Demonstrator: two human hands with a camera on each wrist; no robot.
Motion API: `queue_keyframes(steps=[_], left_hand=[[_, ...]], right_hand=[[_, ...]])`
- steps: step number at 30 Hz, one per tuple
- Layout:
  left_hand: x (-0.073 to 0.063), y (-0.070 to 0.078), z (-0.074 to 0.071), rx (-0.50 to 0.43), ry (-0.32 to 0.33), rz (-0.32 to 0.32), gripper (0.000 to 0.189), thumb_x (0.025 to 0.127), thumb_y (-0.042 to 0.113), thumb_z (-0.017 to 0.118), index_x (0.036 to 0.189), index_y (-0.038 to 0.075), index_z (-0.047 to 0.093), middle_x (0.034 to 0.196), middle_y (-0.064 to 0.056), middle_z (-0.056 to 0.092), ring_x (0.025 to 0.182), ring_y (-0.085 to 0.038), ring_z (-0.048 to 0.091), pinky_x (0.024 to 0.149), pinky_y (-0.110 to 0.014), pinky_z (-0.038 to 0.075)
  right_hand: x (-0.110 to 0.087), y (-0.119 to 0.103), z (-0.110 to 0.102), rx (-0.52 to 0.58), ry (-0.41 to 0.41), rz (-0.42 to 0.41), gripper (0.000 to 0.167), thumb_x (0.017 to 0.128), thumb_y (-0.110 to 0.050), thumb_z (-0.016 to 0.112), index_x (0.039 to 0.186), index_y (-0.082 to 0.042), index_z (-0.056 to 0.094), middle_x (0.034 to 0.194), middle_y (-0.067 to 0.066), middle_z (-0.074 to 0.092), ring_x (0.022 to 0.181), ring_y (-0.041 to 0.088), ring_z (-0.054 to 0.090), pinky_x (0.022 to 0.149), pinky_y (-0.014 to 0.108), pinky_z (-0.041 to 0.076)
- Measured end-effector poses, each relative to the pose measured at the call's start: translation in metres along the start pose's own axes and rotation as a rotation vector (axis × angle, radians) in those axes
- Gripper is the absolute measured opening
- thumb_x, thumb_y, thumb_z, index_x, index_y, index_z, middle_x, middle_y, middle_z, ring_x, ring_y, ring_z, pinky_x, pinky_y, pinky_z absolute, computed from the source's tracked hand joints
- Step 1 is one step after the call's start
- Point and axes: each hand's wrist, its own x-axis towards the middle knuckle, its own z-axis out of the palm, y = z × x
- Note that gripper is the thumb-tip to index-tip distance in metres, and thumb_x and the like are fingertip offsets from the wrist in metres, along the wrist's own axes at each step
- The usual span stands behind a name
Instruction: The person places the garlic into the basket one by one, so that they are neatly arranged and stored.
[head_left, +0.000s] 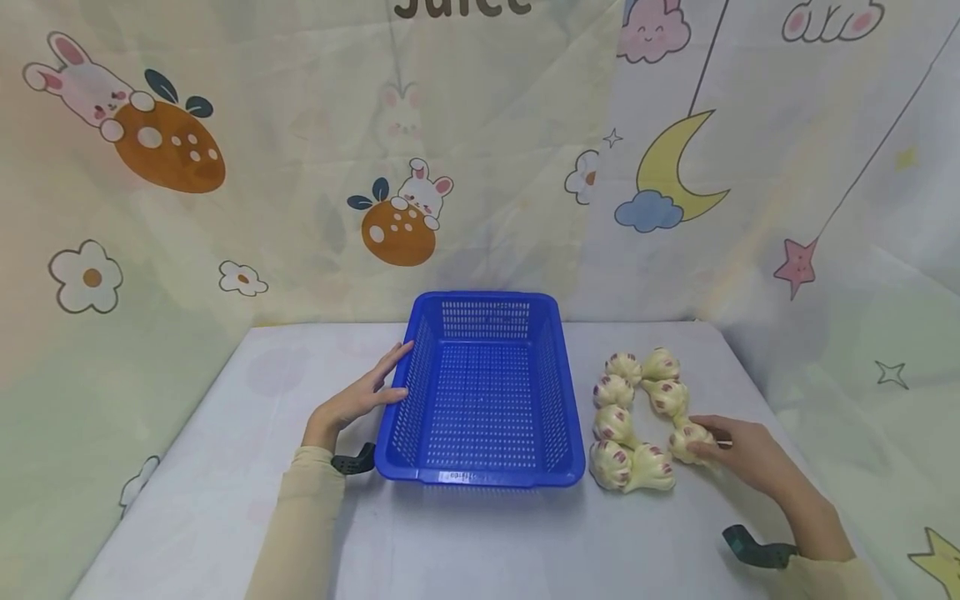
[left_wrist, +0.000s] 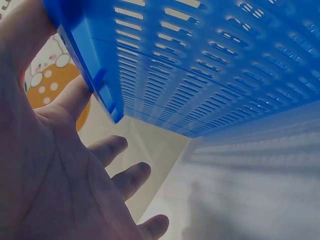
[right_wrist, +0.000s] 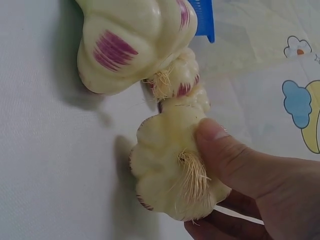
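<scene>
A blue plastic basket (head_left: 480,400) with slotted walls stands in the middle of the white table. Spread, nearly straight fingers of my left hand (head_left: 358,398) touch its left rim; in the left wrist view the thumb and forefinger are up against the blue edge (left_wrist: 82,50). Over on the right, my right hand (head_left: 753,454) pinches a garlic bulb (head_left: 688,440) between thumb and fingers. That bulb's dry root tuft (right_wrist: 194,175) faces the right wrist camera. Several more purple-streaked garlic bulbs (head_left: 613,423) form a loop beside the basket.
The white table (head_left: 480,550) backs onto a printed cloth (head_left: 495,225) with rabbits, flowers and a moon. Each wrist wears a dark strap mount, the left one (head_left: 354,461) close to the basket's near left corner.
</scene>
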Motion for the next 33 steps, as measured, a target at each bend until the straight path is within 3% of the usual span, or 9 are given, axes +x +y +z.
queue_keyframes(steps=[7,15,22,33], left_hand=[[-0.003,-0.004,-0.002,-0.004,0.015,0.008,0.073,0.089,0.038,0.059,0.146,0.052,0.015,0.161,0.0,-0.009,0.147,-0.035,-0.009,0.107,-0.074,0.004],[-0.005,0.002,-0.001,0.001,0.032,-0.001,0.072,0.089,0.039,0.058,0.146,0.051,0.016,0.161,0.002,-0.009,0.148,-0.035,-0.009,0.107,-0.074,0.004],[-0.006,0.003,0.001,0.0,0.024,-0.01,0.074,0.089,0.038,0.057,0.149,0.045,0.014,0.161,-0.001,-0.01,0.147,-0.038,-0.009,0.106,-0.075,0.005],[-0.002,-0.001,0.003,0.011,0.021,-0.005,0.071,0.089,0.04,0.058,0.146,0.051,0.017,0.161,0.002,-0.009,0.148,-0.035,-0.009,0.107,-0.074,0.005]], right_hand=[[0.001,-0.005,-0.007,0.01,0.023,-0.025,0.063,0.081,-0.046,0.07,0.123,0.0,0.06,0.121,0.03,0.06,0.101,0.045,0.063,0.079,0.051,0.054],[-0.001,-0.017,-0.017,0.02,0.033,-0.022,0.065,0.081,-0.048,0.07,0.124,0.0,0.06,0.122,0.029,0.06,0.102,0.045,0.062,0.078,0.05,0.055],[0.001,-0.035,-0.018,0.055,0.121,-0.098,0.059,0.081,-0.039,0.072,0.124,0.0,0.06,0.121,0.027,0.061,0.104,0.043,0.062,0.08,0.045,0.056],[0.013,-0.077,-0.015,0.189,0.24,-0.206,0.051,0.084,-0.026,0.072,0.126,0.0,0.057,0.122,0.02,0.062,0.109,0.036,0.061,0.084,0.041,0.054]])
